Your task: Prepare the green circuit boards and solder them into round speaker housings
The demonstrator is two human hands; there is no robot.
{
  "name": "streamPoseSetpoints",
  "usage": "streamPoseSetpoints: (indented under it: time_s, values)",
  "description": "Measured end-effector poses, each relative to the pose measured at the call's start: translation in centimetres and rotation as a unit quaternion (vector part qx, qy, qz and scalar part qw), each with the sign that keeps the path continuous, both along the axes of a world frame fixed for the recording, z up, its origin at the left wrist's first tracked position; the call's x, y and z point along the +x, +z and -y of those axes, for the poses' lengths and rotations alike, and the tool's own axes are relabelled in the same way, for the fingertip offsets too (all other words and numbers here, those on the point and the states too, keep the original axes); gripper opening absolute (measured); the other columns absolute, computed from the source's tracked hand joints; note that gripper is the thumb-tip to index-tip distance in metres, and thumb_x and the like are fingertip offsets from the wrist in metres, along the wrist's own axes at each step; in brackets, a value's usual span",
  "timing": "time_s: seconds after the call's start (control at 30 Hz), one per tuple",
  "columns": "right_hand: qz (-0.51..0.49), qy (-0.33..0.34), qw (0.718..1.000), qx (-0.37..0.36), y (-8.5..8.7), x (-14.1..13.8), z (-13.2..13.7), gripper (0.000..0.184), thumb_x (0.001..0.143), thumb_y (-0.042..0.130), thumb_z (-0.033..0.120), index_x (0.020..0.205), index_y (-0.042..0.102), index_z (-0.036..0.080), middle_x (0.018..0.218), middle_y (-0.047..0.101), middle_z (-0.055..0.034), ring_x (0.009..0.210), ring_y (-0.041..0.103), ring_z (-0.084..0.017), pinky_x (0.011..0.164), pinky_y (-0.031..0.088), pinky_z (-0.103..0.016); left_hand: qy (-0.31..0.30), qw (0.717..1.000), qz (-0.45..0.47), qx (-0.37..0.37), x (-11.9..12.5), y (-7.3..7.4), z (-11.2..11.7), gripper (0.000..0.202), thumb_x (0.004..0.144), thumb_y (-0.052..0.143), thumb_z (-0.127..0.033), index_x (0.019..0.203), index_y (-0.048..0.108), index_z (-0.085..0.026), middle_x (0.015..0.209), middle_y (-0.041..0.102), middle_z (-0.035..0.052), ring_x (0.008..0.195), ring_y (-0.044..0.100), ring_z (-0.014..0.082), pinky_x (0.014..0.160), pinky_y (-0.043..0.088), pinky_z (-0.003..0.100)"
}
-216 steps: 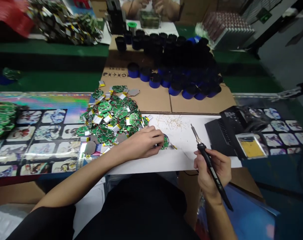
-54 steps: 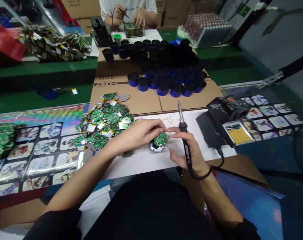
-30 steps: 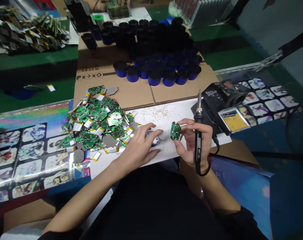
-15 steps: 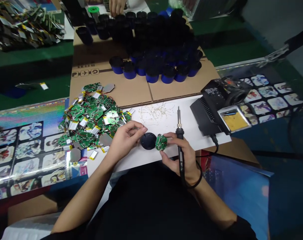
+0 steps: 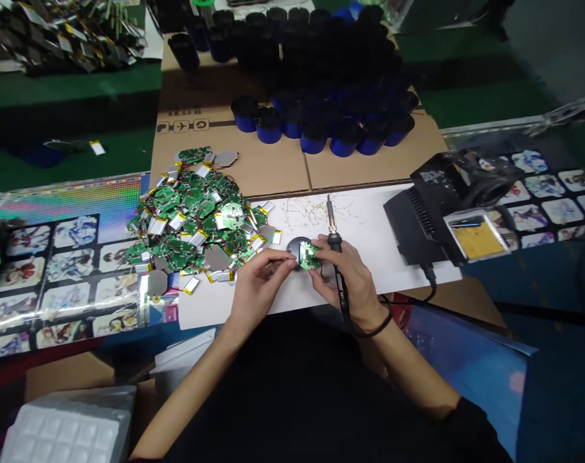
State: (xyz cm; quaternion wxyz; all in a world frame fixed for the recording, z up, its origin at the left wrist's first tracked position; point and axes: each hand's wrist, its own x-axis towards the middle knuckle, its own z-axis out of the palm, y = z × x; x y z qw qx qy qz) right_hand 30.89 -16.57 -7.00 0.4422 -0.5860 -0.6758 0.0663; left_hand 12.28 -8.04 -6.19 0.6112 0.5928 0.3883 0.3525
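- Nearest, the right hand (image 5: 353,286) clenches the black handle of a soldering iron (image 5: 339,273), its tip pointing up and away from the work, while its fingertips (image 5: 317,262) press against a small green circuit board (image 5: 309,255).
- The left hand (image 5: 258,286) reaches in from the other side, its fingers (image 5: 285,258) curled at the board's edge; whether they grasp it cannot be told.
- The board sits on a round dark disc (image 5: 296,247), partly hiding it, on a white sheet (image 5: 389,270) scattered with thin wire clippings (image 5: 312,212).
- Left of the hands lies a heap of green circuit boards with silver pouch batteries (image 5: 191,218), on flattened cardboard (image 5: 283,173) and a plastic sheet printed with illustrations (image 5: 71,257).
- Right of the sheet stands a black soldering station (image 5: 418,218) with a yellow sponge tray (image 5: 478,241).
- Farther off, rows of black-and-blue cylinders (image 5: 316,125) stand on the cardboard.
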Motion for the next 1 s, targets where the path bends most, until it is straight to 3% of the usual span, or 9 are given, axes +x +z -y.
streamPoseSetpoints:
  time_s: [0.13, 0.33, 0.63, 1.0]
  values:
    - [-0.021, 0.021, 1.000, 0.003, -0.2, 0.0, -0.3, 0.050, 0.091, 0.072, 0.008, 0.136, 0.056, 0.024, 0.136, 0.071, -0.0169, 0.125, 0.070, -0.030, 0.102, 0.062, -0.052, 0.021, 0.998, -0.041, 0.042, -0.1, -0.1, -0.9, 0.022, 0.089, 0.082, -0.035, 0.101, 0.074, -0.019, 0.091, 0.076, 0.0038, 0.078, 0.071, 0.0139, 0.068, 0.056, 0.022]
    - [0.005, 0.066, 0.998, 0.005, 0.1, 0.3, -0.6, 0.048, 0.090, 0.075, 0.007, 0.132, 0.059, 0.025, 0.130, 0.075, -0.0135, 0.127, 0.068, -0.031, 0.105, 0.059, -0.057, -0.015, 0.995, -0.069, 0.074, -0.1, 0.2, -1.4, 0.018, 0.094, 0.075, -0.036, 0.093, 0.077, -0.019, 0.082, 0.073, 0.0028, 0.068, 0.063, 0.0115, 0.062, 0.049, 0.022]
    - [-0.003, 0.100, 0.995, 0.019, 1.3, 0.4, -0.8, 0.043, 0.089, 0.071, 0.000, 0.125, 0.063, 0.022, 0.113, 0.079, -0.0127, 0.105, 0.076, -0.026, 0.090, 0.065, -0.047, -0.024, 1.000, -0.004, -0.004, 0.0, 0.1, -1.7, 0.022, 0.094, 0.077, -0.040, 0.096, 0.072, -0.018, 0.083, 0.072, 0.0022, 0.069, 0.064, 0.0110, 0.063, 0.050, 0.022]
    - [-0.015, 0.133, 0.991, 0.011, 1.0, 0.0, -0.6, 0.042, 0.092, 0.068, 0.002, 0.125, 0.065, 0.027, 0.107, 0.080, -0.0084, 0.112, 0.076, -0.027, 0.094, 0.066, -0.049, -0.028, 0.999, 0.010, -0.019, 0.0, 0.2, -1.7, 0.022, 0.095, 0.074, -0.040, 0.095, 0.070, -0.018, 0.086, 0.071, 0.0041, 0.072, 0.065, 0.0136, 0.063, 0.052, 0.024]
